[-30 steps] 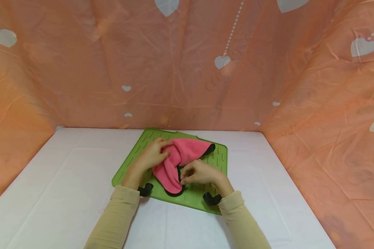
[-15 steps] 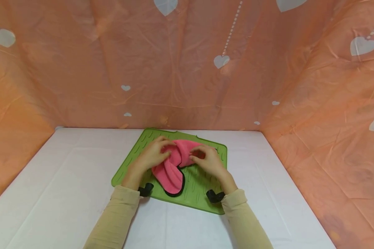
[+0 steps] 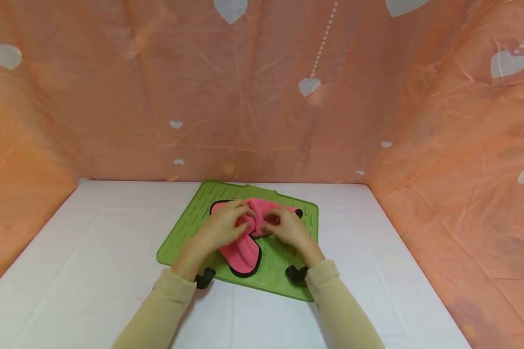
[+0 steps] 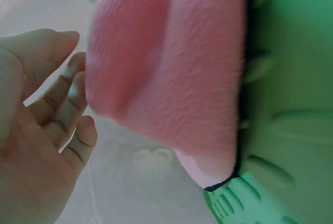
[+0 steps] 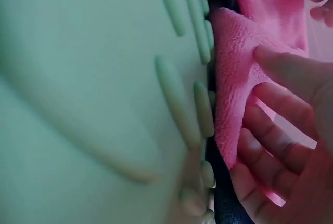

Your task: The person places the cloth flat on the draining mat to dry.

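A fluffy pink cloth (image 3: 244, 256) with black edging lies twisted at its middle on a green ridged mat (image 3: 179, 235). One rounded end points toward me, another reaches right, and a corner shows behind my left hand (image 3: 227, 227). In the left wrist view, that hand's fingers (image 4: 67, 99) are fairly straight, their tips right at the side of the cloth (image 4: 171, 68). My right hand (image 3: 288, 229) pinches the right part near the twist. In the right wrist view, its thumb lies on the cloth (image 5: 234, 52), with the fingers (image 5: 276, 135) tucked against the fold.
A white-covered table (image 3: 91, 252) carries the mat. Behind it hangs an orange curtain (image 3: 253, 121) with pale hearts, which also runs along both sides. Black wrist-worn devices (image 3: 296, 275) sit under each wrist, over the mat's front edge.
My right hand has gone from the near end of the cloth up to its right part. The left hand has shifted slightly right, and a black-edged corner now shows behind it.
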{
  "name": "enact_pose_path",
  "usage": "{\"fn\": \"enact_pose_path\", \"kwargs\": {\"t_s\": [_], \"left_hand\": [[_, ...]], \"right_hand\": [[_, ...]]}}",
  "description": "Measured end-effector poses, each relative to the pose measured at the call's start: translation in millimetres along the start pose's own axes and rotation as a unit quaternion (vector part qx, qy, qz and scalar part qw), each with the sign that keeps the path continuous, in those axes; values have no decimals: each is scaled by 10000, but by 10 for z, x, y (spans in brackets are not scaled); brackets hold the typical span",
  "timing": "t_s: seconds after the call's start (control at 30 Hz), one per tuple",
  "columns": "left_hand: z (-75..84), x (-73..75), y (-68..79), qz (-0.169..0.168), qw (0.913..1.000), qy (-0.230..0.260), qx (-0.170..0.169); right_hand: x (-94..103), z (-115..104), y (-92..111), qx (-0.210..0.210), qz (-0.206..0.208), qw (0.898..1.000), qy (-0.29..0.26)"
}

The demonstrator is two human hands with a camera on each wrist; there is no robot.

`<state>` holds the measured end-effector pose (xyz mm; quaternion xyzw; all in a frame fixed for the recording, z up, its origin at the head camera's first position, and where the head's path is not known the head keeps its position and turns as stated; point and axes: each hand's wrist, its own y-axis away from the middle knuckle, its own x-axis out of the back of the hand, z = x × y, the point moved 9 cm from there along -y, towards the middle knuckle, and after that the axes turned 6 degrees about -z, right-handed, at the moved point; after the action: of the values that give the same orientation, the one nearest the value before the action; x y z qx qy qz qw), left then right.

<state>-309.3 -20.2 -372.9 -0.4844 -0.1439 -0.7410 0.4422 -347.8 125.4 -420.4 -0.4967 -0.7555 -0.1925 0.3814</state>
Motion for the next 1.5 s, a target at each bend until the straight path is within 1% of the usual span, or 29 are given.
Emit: {"fn": "enact_pose_path", "kwargs": {"t_s": [0.13, 0.27, 0.37, 0.43, 0.6, 0.73, 0.83, 0.9, 0.97, 1.17, 1.33, 1.4, 1.5], "left_hand": [[58, -135, 53, -382, 9990, -124, -215], [88, -232, 114, -721, 9958, -294, -485], [77, -297, 156, -983, 9926, -426, -568], [51, -340, 181, -1143, 9905, -526, -559], [3, -409, 223, -1377, 9859, -715, -630], [-25, -419, 230, -1452, 9844, -630, -773], [-31, -381, 247, -1450, 9833, -474, -994], [-27, -331, 269, -1419, 9824, -391, -1153], [-34, -271, 295, -1384, 9821, -333, -1230], [-43, -45, 383, -1144, 9839, -314, -1338], [-58, 132, 488, -938, 9854, -266, -1392], [-71, 193, 536, -863, 9860, -282, -1398], [-97, 273, 611, -787, 9867, -389, -1369]], "right_hand": [[-47, 13, -62, -24, -228, 9995, 204], [-84, -6, -123, 36, -446, 9975, 544], [-105, -31, -154, 166, -585, 9953, 749], [-119, -38, -167, 238, -678, 9939, 842], [-137, -40, -182, 340, -799, 9914, 975], [-123, -38, -176, 392, -810, 9911, 983], [-92, -47, -156, 433, -784, 9918, 907], [-56, -46, -133, 366, -753, 9936, 765], [-5, -44, -105, 260, -680, 9956, 584], [191, -57, -3, 6, -498, 9987, 130], [335, -78, 86, -2, -490, 9982, -338], [405, -99, 121, 90, -428, 9985, -321], [519, -122, 162, 221, -239, 9994, -121]]}}
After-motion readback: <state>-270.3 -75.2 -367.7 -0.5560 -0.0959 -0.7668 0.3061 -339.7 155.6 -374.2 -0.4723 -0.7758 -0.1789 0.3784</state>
